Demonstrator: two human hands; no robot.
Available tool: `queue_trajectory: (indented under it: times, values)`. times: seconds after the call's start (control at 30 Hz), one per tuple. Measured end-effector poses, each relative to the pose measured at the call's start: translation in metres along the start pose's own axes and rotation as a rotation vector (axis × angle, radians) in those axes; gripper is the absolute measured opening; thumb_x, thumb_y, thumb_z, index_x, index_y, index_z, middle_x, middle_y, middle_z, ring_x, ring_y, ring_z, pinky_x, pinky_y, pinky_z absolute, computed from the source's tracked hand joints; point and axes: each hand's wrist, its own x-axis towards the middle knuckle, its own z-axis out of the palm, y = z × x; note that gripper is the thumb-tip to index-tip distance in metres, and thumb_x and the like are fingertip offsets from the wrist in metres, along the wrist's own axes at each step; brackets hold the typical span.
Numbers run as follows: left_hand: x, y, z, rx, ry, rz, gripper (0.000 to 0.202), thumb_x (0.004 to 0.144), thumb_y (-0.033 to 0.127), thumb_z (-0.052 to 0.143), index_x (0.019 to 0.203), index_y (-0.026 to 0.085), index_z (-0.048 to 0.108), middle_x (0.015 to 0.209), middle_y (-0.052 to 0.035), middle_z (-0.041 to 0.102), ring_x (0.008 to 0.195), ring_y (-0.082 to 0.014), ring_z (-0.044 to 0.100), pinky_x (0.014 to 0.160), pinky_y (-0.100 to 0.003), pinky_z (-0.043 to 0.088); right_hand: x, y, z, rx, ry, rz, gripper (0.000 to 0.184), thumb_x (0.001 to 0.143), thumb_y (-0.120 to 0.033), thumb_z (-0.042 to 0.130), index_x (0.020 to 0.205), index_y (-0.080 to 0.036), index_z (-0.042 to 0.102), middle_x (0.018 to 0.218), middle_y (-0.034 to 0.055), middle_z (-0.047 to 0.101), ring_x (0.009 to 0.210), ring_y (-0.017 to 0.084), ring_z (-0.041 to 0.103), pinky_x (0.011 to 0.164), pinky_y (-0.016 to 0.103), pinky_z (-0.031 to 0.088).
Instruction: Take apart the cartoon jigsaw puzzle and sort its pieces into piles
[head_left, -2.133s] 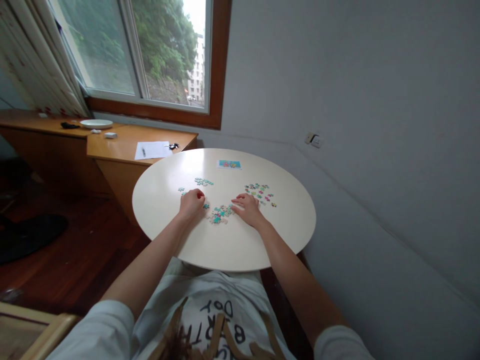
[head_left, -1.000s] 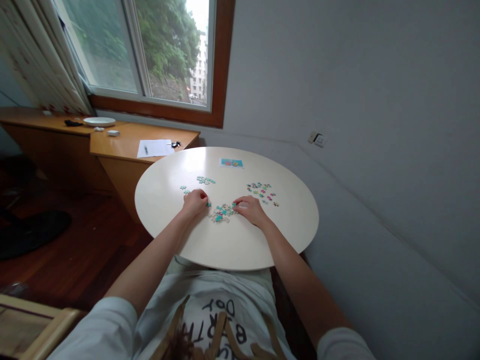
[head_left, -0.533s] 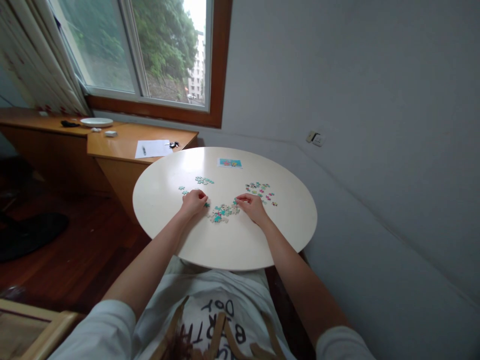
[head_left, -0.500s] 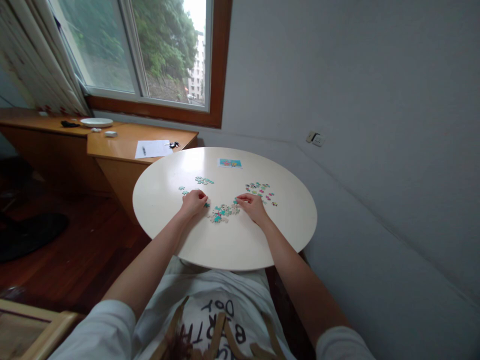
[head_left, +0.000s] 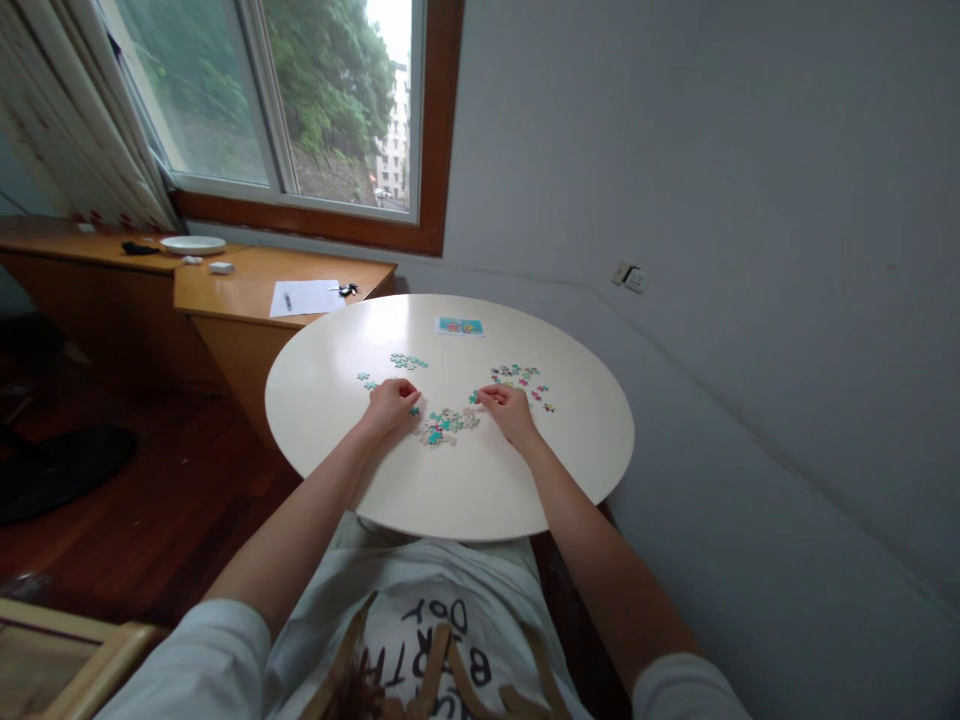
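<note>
My left hand (head_left: 391, 404) is closed in a pinch over the table, left of the main heap of jigsaw puzzle pieces (head_left: 439, 432). A teal piece (head_left: 415, 411) shows just below its fingertips; whether anything is between them I cannot make out. On the heap's right side, my right hand (head_left: 507, 408) pinches a teal jigsaw puzzle piece (head_left: 474, 397) between thumb and fingers. Beyond the right hand lies a group of mixed-colour pieces (head_left: 517, 371). A smaller teal group (head_left: 407, 361) lies beyond the left hand.
The round white table (head_left: 450, 500) also bears a small picture card (head_left: 460, 326) near its far edge. Behind it at left, a wooden desk (head_left: 247, 262) holds paper (head_left: 304, 298), keys (head_left: 348, 290) and a white plate (head_left: 193, 244). A grey wall (head_left: 750, 250) borders the right.
My right hand has shifted slightly right, with the teal piece at its fingertips. My left hand has moved slightly to the right.
</note>
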Motion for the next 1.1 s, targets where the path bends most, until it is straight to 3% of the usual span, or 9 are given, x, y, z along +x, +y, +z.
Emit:
queue_trajectory:
  times: [0.17,0.33,0.53,0.7,0.8,0.93,1.1]
  values:
    - [-0.003,0.004,0.000,-0.104,-0.055,0.116,0.018,0.071,0.030,0.054,0.066,0.017,0.066,0.061,-0.0022,0.061,0.058,-0.0147,0.050,0.058,-0.027,0.038,-0.002,-0.006,0.005,0.048,0.007,0.013,0.026,0.059,-0.042,0.069,0.063,-0.018,0.063,0.064,0.0039,0.067,0.062,0.017,0.062,0.061,0.029,0.049]
    - [-0.005,0.013,0.001,-0.279,-0.125,0.260,0.022,0.070,0.034,0.054,0.073,0.017,0.068,0.071,-0.0036,0.067,0.062,-0.0141,0.051,0.062,-0.027,0.040,-0.004,-0.015,0.026,0.040,-0.056,-0.012,0.029,0.062,-0.044,0.069,0.066,-0.016,0.064,0.065,0.0045,0.067,0.063,0.017,0.062,0.058,0.027,0.048]
    - [-0.004,0.014,0.001,-0.493,-0.050,0.241,0.029,0.072,0.042,0.054,0.067,0.016,0.065,0.066,-0.0041,0.065,0.065,-0.0149,0.054,0.062,-0.026,0.041,0.009,-0.027,0.060,0.017,-0.114,-0.083,0.019,0.064,-0.035,0.067,0.064,-0.016,0.063,0.065,0.0028,0.066,0.065,0.017,0.062,0.062,0.027,0.048]
    - [-0.002,0.011,-0.002,-0.598,0.037,0.184,0.025,0.070,0.039,0.060,0.064,0.015,0.063,0.063,-0.0031,0.063,0.061,-0.0133,0.054,0.061,-0.025,0.041,0.014,-0.031,0.080,0.044,-0.099,-0.080,0.014,0.069,-0.030,0.063,0.067,-0.016,0.064,0.066,0.0023,0.067,0.067,0.016,0.063,0.066,0.027,0.048]
    - [0.002,0.006,-0.005,-0.627,0.152,0.112,0.020,0.069,0.034,0.060,0.062,0.015,0.062,0.061,-0.0016,0.062,0.059,-0.0123,0.053,0.059,-0.024,0.040,0.007,-0.029,0.083,-0.137,-0.074,-0.081,0.013,0.076,-0.026,0.057,0.074,-0.017,0.067,0.073,0.0027,0.070,0.072,0.016,0.064,0.071,0.028,0.047]
    - [0.009,-0.003,-0.009,-0.667,0.311,-0.011,0.017,0.069,0.030,0.059,0.062,0.015,0.062,0.058,-0.0004,0.060,0.054,-0.0109,0.049,0.054,-0.023,0.038,-0.003,-0.027,0.079,-0.584,-0.167,-0.122,0.012,0.077,-0.028,0.062,0.080,-0.020,0.070,0.083,0.0028,0.072,0.081,0.017,0.062,0.086,0.035,0.038]
    - [0.016,-0.013,-0.007,-0.682,0.368,-0.074,0.017,0.068,0.028,0.058,0.061,0.014,0.063,0.058,-0.0010,0.061,0.051,-0.0104,0.047,0.050,-0.023,0.036,-0.008,-0.031,0.080,-0.798,-0.224,-0.174,0.022,0.076,-0.041,0.065,0.085,-0.022,0.071,0.092,0.0041,0.070,0.090,0.019,0.058,0.087,0.036,0.031]
